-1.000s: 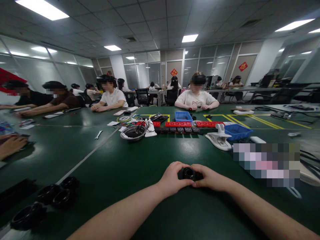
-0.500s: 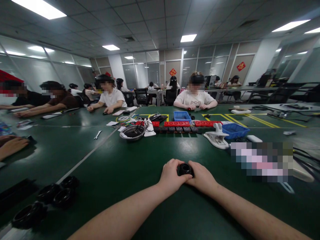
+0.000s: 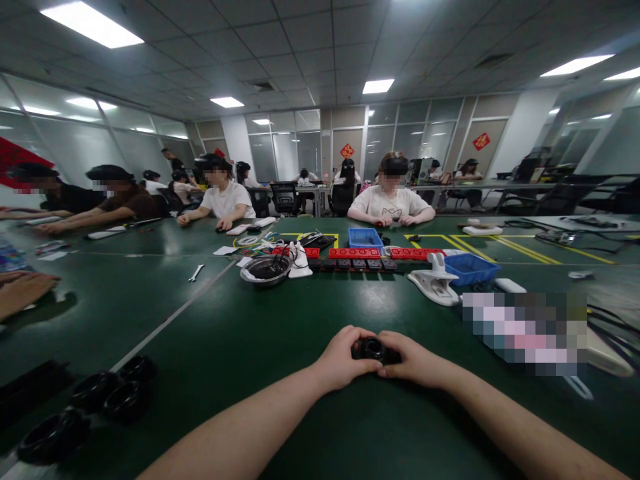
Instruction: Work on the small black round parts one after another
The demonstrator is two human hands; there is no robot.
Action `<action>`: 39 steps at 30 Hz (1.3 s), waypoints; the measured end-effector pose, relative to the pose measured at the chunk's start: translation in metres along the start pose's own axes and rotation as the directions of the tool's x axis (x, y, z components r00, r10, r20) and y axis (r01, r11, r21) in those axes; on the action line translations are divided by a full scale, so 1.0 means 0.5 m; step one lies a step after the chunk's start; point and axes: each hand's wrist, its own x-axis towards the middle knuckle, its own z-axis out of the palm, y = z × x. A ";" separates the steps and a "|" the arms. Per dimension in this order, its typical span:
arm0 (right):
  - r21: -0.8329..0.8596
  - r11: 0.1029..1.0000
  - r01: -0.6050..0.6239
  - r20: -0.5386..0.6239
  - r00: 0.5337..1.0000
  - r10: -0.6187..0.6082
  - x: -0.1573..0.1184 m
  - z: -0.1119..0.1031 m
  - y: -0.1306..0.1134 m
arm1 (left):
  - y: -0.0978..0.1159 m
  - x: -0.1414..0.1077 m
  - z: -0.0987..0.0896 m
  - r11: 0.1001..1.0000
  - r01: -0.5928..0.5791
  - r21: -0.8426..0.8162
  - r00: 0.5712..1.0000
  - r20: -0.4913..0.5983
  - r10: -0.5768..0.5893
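A round black part with a hole in its middle [image 3: 373, 348] sits low over the green table, between my two hands. My left hand [image 3: 345, 357] is curled round its left side, the thumb along the near edge. From the other side my right hand [image 3: 413, 360] closes on it, fingers behind and thumb in front. Both thumb tips almost meet before the part. What the fingers cover at the back is hidden. To the far left lie several similar black ring-shaped parts [image 3: 125, 401], away from both hands.
Ahead stand a metal bowl [image 3: 265, 280], red blocks in a row [image 3: 355, 253], a white clamp-like stand [image 3: 434, 283] and a blue bin [image 3: 473, 268]. A wrench [image 3: 196, 273] lies to the left. Another person's hand [image 3: 30, 287] rests at the left edge; a co-worker [image 3: 393, 200] sits opposite.
My view has tilted up a little, so the scene sits slightly lower. My right hand has shifted slightly right along the black part. Both hands still hold it.
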 end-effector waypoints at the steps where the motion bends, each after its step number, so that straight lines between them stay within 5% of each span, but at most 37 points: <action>1: 0.008 1.000 0.007 0.006 1.000 -0.007 0.000 0.000 0.000 | 0.000 0.000 0.000 1.000 -0.003 -0.001 1.000 0.000 0.003; 23: 0.020 0.997 -0.068 -0.049 0.996 0.069 0.000 0.007 0.004 | 0.001 0.001 0.006 0.999 0.037 -0.005 0.999 -0.032 -0.037; 34: -0.254 0.911 -0.325 -0.309 0.920 0.242 0.012 0.058 -0.017 | 0.017 -0.002 0.014 0.985 0.147 0.094 0.977 -0.169 -0.130; 39: -0.165 0.968 -0.188 -0.170 0.972 0.160 -0.001 0.030 -0.022 | 0.001 0.002 0.006 0.998 0.056 0.004 0.996 -0.072 -0.055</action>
